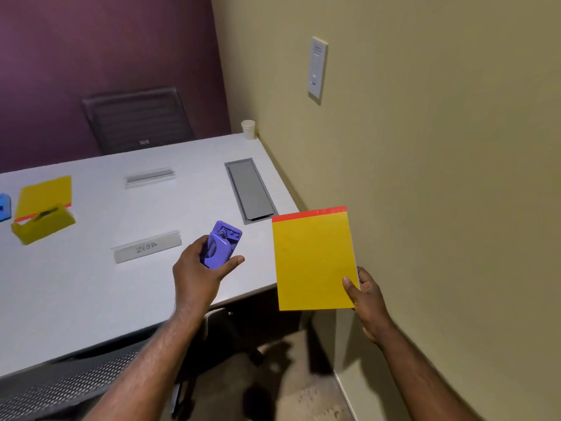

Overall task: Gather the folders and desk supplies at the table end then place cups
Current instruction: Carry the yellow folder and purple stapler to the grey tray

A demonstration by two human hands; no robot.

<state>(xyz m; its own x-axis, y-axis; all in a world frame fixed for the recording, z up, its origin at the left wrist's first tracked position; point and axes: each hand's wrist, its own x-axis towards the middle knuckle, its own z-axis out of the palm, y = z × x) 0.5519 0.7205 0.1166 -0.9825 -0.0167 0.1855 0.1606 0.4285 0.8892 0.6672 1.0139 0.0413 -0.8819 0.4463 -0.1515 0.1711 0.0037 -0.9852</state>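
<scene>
Presently my left hand (202,270) grips a small purple plastic stapler-like tool (221,244), fingers and thumb curled round its lower body above the pale grey counter (91,293). It looks hard, light and smooth; I judge a whole-body grip safest. My right hand (362,294) pinches the flat yellow notepad with a red top band (312,259) at its 5 o'clock corner, held beyond the counter's edge. It seems thin and may flex; support nearer the middle would steady it. A white paper cup (248,129) stands at the counter's 1 o'clock corner.
</scene>
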